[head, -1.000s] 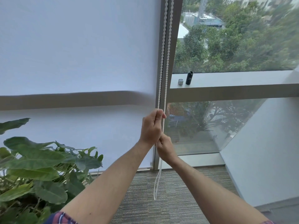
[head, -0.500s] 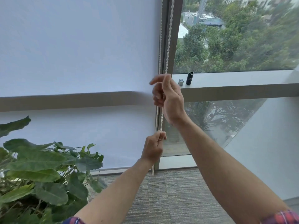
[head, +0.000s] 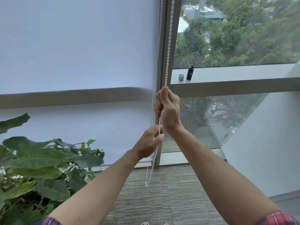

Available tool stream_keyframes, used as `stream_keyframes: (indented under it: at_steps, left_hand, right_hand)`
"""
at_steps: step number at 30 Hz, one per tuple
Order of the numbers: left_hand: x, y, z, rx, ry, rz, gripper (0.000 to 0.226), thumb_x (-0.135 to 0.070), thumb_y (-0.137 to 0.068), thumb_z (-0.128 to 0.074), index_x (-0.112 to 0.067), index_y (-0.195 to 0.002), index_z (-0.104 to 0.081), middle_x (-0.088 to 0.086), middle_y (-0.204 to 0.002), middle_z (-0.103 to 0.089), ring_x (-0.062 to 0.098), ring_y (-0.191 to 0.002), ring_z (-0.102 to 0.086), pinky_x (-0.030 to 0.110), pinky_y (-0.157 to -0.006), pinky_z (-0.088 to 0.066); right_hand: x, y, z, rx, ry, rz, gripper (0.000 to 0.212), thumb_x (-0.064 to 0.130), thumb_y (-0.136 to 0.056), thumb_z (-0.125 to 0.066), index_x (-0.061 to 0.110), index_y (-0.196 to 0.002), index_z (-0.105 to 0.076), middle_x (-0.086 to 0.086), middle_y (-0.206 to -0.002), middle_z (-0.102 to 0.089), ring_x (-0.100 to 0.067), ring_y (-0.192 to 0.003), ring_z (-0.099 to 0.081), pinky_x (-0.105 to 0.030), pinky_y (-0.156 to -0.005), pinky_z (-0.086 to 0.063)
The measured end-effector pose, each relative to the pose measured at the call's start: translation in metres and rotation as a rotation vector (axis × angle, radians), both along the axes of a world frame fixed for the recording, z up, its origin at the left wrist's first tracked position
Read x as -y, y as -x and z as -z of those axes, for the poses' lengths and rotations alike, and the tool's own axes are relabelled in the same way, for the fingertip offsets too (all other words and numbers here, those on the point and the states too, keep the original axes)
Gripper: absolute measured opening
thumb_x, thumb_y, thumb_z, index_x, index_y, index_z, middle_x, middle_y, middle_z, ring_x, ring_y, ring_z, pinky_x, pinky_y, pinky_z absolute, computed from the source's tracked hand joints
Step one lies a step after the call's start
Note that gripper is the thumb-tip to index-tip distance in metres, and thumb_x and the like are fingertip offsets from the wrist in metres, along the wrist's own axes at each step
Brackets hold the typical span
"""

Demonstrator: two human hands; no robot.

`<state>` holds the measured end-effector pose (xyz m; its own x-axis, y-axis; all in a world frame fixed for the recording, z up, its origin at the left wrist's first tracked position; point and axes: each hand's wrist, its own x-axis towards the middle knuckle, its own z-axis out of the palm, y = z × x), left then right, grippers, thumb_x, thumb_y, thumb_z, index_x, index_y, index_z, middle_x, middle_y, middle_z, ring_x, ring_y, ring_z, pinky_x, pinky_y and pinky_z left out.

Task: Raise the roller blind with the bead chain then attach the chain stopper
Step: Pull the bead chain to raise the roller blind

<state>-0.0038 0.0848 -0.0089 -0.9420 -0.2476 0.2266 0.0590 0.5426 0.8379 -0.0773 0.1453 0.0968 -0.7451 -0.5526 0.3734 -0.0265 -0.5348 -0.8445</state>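
Note:
A white roller blind (head: 78,46) covers the left window almost to the floor. Its white bead chain (head: 168,46) hangs along the grey window post (head: 164,62). My right hand (head: 168,109) is fisted around the front strand just below sill height. Lower down, my left hand (head: 151,143) pinches the chain between thumb and fingers. The chain's loop (head: 148,177) dangles beneath it above the carpet. The second strand looks blurred. I see no chain stopper.
A large leafy plant (head: 37,168) stands at the lower left near my left arm. On the sill (head: 235,73) to the right sit a small silver cylinder (head: 181,77) and a black cylinder (head: 190,73). A white wall (head: 267,143) closes the right side; striped carpet (head: 162,200) lies below.
My right hand came down from sill height and shut on the chain. My left hand stayed low on the chain. The loop's bottom end hangs lower than half a second ago.

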Motion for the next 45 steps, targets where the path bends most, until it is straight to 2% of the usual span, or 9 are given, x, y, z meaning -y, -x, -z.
stream_keyframes:
  at_steps: [4, 8, 12, 19, 22, 31, 36, 40, 45]
  left_hand:
    - [0.015, 0.007, -0.029, -0.159, -0.166, -0.035, 0.022, 0.002, -0.081, -0.038, -0.006, -0.081, -0.058, 0.016, -0.079, -0.062, 0.025, -0.075, -0.057, 0.032, -0.067, -0.049]
    - [0.014, 0.015, -0.064, -0.309, -0.308, -0.08, 0.027, 0.001, -0.084, -0.039, -0.008, -0.078, -0.063, 0.016, -0.07, -0.062, 0.016, -0.068, -0.059, 0.025, -0.061, -0.049]
    - [0.006, 0.022, -0.098, -0.451, -0.465, -0.131, 0.035, -0.002, -0.084, -0.038, -0.01, -0.103, -0.066, 0.012, -0.09, -0.065, 0.019, -0.086, -0.063, 0.03, -0.08, -0.052]
    - [-0.01, 0.037, -0.158, -0.676, -0.467, -0.047, 0.034, -0.02, -0.104, -0.027, -0.006, -0.109, -0.057, 0.005, -0.066, -0.051, 0.02, -0.052, -0.046, 0.034, -0.05, -0.04]
    - [-0.01, 0.044, -0.162, -0.632, -0.52, -0.058, 0.033, -0.021, -0.106, -0.031, -0.009, -0.096, -0.061, -0.01, -0.056, -0.038, 0.009, -0.044, -0.028, 0.023, -0.041, -0.025]
    - [-0.017, 0.048, -0.095, -0.395, -0.473, -0.22, 0.039, -0.026, -0.102, -0.04, -0.027, -0.067, -0.057, -0.013, -0.047, -0.035, 0.007, -0.042, -0.029, 0.021, -0.041, -0.024]
    - [-0.011, 0.046, -0.069, -0.355, -0.408, -0.3, 0.038, -0.025, -0.101, -0.042, -0.029, -0.065, -0.055, -0.015, -0.045, -0.041, 0.003, -0.044, -0.031, 0.018, -0.045, -0.027]
    - [-0.012, 0.045, -0.045, -0.309, -0.452, -0.288, 0.034, -0.021, -0.099, -0.043, -0.021, -0.067, -0.055, -0.014, -0.052, -0.051, 0.003, -0.05, -0.046, 0.021, -0.051, -0.042]
    - [-0.02, 0.039, -0.019, -0.232, -0.436, -0.285, 0.036, -0.022, -0.098, -0.044, -0.03, -0.065, -0.056, -0.015, -0.054, -0.051, 0.004, -0.052, -0.04, 0.021, -0.053, -0.033]
  right_hand:
    - [-0.005, 0.001, 0.021, 0.006, -0.041, 0.005, 0.044, 0.028, -0.102, -0.037, 0.017, -0.06, -0.04, 0.011, -0.047, -0.034, -0.007, -0.035, -0.026, -0.019, -0.036, -0.018]
    - [-0.004, -0.003, 0.034, 0.0, -0.06, 0.0, 0.047, 0.027, -0.102, -0.037, 0.023, -0.056, -0.046, 0.014, -0.045, -0.037, -0.004, -0.036, -0.03, -0.016, -0.037, -0.026]
    - [-0.003, -0.006, 0.038, -0.002, -0.071, -0.005, 0.047, 0.032, -0.102, -0.039, 0.031, -0.056, -0.05, 0.017, -0.046, -0.036, -0.003, -0.035, -0.029, -0.016, -0.037, -0.025]
    - [-0.002, -0.014, 0.053, 0.031, -0.089, -0.033, 0.043, 0.026, -0.102, -0.039, 0.026, -0.058, -0.041, 0.014, -0.046, -0.033, -0.004, -0.036, -0.024, -0.016, -0.038, -0.019]
    - [-0.009, -0.019, 0.074, 0.068, -0.172, -0.042, 0.046, 0.03, -0.101, -0.04, 0.03, -0.055, -0.041, 0.015, -0.049, -0.031, -0.005, -0.038, -0.023, -0.021, -0.037, -0.014]
    - [-0.035, -0.012, 0.132, 0.095, -0.471, -0.103, 0.044, 0.034, -0.103, -0.039, 0.022, -0.061, -0.041, 0.007, -0.053, -0.035, -0.006, -0.042, -0.026, -0.02, -0.039, -0.022]
    - [-0.04, 0.004, 0.132, -0.017, -0.592, -0.084, 0.034, 0.041, -0.095, -0.04, 0.029, -0.073, -0.064, -0.004, -0.068, -0.055, -0.014, -0.06, -0.05, -0.028, -0.061, -0.04]
    - [-0.031, 0.02, 0.092, 0.003, -0.483, 0.051, 0.04, 0.043, -0.099, -0.037, 0.017, -0.103, -0.068, -0.023, -0.108, -0.068, -0.034, -0.098, -0.066, -0.047, -0.085, -0.051]
    - [-0.014, 0.027, -0.001, -0.064, -0.147, 0.031, 0.044, 0.039, -0.103, -0.032, 0.01, -0.106, -0.065, -0.012, -0.081, -0.063, -0.025, -0.072, -0.06, -0.035, -0.066, -0.05]
